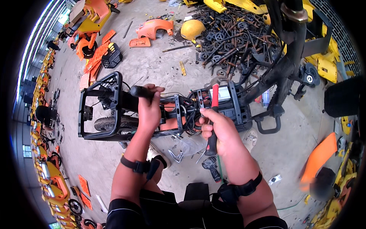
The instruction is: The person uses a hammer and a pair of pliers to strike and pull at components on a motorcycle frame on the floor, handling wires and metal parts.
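Note:
My right hand [220,128] is closed round the red and black handle of a hammer [215,95]. Its metal head is up over the right part of a stripped scooter frame [178,114]. My left hand [150,110] is closed on a thick black handle [139,91] above the left part of the frame; what the handle belongs to is hidden. Between my hands lie loose wires [190,110] and orange panels [171,124]. A white-labelled box [220,94] sits in the frame below the hammer head. The scooter lies across in front of me, its rear wheel [114,123] at left.
A cordless drill [211,168] and a clear plastic bag [190,145] lie by my feet. Beyond the frame rises a heap of dark metal parts [236,38], with a yellow helmet [193,29] beside it. Yellow scooters [53,179] line the left; another person [45,114] crouches there.

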A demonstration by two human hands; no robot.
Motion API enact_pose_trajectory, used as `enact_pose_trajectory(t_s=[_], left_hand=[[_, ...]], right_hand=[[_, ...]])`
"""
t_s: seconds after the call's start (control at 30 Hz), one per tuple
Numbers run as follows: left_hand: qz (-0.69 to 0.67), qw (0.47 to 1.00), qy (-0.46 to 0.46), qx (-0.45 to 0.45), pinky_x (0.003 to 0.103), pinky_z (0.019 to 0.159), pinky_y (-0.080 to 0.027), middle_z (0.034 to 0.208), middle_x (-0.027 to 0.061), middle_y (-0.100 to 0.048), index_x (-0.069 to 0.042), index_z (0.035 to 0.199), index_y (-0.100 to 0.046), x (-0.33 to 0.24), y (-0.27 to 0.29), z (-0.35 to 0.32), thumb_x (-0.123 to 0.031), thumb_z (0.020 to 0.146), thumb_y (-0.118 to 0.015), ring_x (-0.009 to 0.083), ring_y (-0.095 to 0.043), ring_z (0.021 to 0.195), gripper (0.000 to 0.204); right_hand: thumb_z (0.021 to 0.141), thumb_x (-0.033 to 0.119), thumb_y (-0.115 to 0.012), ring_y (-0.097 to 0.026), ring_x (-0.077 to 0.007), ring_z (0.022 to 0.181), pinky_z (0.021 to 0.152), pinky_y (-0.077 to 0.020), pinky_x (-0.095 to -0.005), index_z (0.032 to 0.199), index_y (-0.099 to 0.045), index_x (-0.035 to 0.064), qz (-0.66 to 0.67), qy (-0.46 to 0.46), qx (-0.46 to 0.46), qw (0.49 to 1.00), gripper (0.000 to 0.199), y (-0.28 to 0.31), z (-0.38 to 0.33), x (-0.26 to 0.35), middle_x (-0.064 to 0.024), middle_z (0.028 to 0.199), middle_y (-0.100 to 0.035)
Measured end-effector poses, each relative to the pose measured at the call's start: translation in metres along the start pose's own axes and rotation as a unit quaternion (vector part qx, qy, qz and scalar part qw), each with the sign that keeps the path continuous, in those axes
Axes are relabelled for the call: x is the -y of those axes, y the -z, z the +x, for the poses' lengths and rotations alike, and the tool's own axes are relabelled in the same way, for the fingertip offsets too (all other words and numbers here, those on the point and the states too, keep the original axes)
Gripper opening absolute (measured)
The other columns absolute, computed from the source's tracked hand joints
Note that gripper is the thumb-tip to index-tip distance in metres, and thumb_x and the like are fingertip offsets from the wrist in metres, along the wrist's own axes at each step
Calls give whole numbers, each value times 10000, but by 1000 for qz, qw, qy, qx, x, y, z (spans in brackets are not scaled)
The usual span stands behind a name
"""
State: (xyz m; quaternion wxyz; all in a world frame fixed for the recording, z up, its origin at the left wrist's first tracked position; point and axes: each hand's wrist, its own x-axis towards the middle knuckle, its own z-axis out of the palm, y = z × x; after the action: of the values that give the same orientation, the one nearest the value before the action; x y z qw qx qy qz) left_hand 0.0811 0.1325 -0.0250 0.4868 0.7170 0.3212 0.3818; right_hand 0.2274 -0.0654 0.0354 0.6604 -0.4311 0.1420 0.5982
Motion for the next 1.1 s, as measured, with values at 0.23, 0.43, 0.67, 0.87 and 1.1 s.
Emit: enact_pose_trajectory(t_s=[0.23, 0.43, 0.67, 0.87, 1.1], left_hand=[[-37, 998, 45, -11, 360, 1022, -465, 1077, 117, -659, -4, 1131, -522, 43, -14, 43, -19, 1032, -549, 220, -636, 1109, 104], [-24, 998, 47, -18, 374, 1005, -482, 1062, 121, -655, -9, 1105, -529, 49, -16, 53, -18, 1028, -557, 235, -641, 1110, 82], [-51, 997, 55, -16, 383, 1018, -485, 1055, 121, -648, -2, 1142, -501, 60, -18, 53, -2, 1026, -547, 250, -643, 1119, 125], [-77, 995, 65, -4, 387, 1039, -474, 1052, 116, -646, -2, 1172, -491, 61, -11, 50, -20, 1029, -564, 257, -651, 1113, 162], [-87, 993, 77, -2, 364, 1029, -460, 1044, 125, -677, -24, 1138, -530, 60, -7, 19, -33, 1030, -562, 235, -665, 1102, 113]], right_hand=[[927, 97, -684, -476, -49, 571, 487, -388, -216, 889, -545, 41, 119, -6, -7, 993, 155, 22, 1, 16, -20, 795, -565], [929, 106, -677, -478, -47, 576, 485, -387, -212, 875, -546, 36, 114, -35, 1, 993, 158, 34, 0, 21, -19, 792, -562], [919, 109, -681, -478, -45, 571, 484, -381, -213, 855, -542, 43, 81, -39, -18, 996, 166, 30, 18, 19, -9, 776, -555], [916, 105, -676, -485, -51, 576, 489, -391, -223, 912, -539, 40, 53, -31, -30, 998, 152, 21, 27, 14, -23, 795, -578], [991, 177, -620, -478, -57, 575, 498, -407, -229, 978, -541, 45, -30, 12, -28, 999, 154, 9, 21, 4, -27, 784, -576]])
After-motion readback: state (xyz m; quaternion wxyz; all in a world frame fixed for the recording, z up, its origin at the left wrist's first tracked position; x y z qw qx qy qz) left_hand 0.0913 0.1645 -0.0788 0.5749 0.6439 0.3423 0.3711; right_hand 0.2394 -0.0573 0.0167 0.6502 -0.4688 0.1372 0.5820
